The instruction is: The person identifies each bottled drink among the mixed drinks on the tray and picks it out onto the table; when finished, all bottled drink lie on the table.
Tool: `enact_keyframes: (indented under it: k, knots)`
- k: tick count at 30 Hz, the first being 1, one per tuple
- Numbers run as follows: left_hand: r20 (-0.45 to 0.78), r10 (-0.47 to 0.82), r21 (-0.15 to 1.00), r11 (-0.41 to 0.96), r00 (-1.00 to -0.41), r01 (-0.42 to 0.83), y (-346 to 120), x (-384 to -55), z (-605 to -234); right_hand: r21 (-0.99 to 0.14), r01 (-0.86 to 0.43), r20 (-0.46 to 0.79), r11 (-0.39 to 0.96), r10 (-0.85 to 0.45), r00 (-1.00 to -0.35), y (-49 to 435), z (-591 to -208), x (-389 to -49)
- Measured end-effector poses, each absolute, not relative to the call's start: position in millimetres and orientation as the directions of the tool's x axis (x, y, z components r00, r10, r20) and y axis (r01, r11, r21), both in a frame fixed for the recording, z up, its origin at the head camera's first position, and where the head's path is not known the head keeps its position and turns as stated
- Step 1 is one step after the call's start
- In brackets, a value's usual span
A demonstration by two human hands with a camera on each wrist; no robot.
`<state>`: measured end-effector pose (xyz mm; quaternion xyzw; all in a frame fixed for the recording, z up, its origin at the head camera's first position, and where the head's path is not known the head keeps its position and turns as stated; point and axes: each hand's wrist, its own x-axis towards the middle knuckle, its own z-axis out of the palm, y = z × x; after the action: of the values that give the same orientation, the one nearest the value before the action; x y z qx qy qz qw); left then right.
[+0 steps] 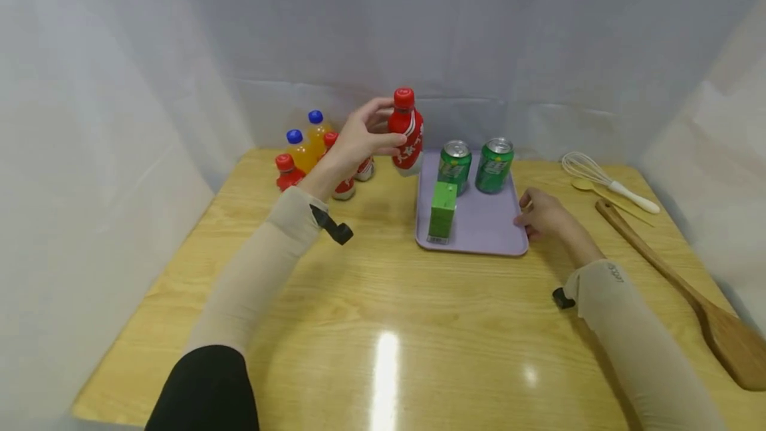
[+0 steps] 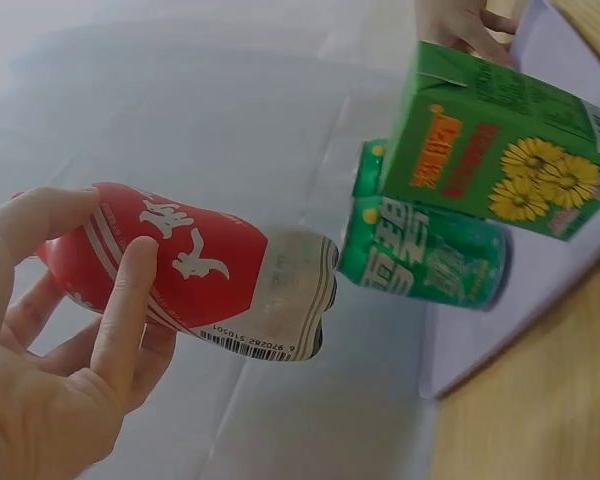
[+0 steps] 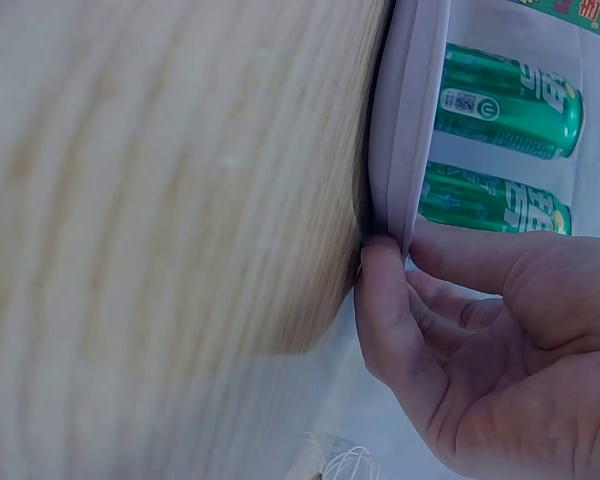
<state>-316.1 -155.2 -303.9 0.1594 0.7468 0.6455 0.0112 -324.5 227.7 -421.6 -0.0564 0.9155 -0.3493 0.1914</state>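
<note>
A red-capped bottle [image 1: 407, 130] with a red label and pale base hangs in the air, gripped by my left hand [image 1: 357, 140] just beyond the tray's left edge. The left wrist view shows thumb and fingers wrapped around the bottle [image 2: 195, 262]. With my right hand [image 1: 546, 218] I pinch the right rim of the lilac tray [image 1: 485, 235]; in the right wrist view the thumb lies over the tray rim [image 3: 412, 130] and a finger below it. On the tray stand two green cans, one left [image 1: 453, 166] and one right [image 1: 494, 166], plus a green drink carton [image 1: 442, 213] near the front left.
Behind my left forearm stand several bottles: orange ones with blue caps [image 1: 296, 149] and red-capped ones [image 1: 288, 171]. Right of the tray lie a white whisk [image 1: 634, 197], a yellow spoon [image 1: 616, 199] and a long wooden spatula [image 1: 688, 291]. A pale curtain [image 1: 383, 32] hangs behind the table.
</note>
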Motion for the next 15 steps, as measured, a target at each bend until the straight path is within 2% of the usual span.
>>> enact_keyframes:
  k: [11, 15]
  knots:
    - [0.141, 0.195, 0.932, 0.304, -0.971, 0.197, -188, -303, -328, -0.645, 0.034, -0.325, 0.763, -0.234, -0.916, 232, -421, -331]
    - [0.113, 0.175, 0.932, 0.323, -0.978, 0.165, -200, -299, -335, -0.648, 0.041, -0.329, 0.761, -0.230, -0.916, 233, -422, -332]
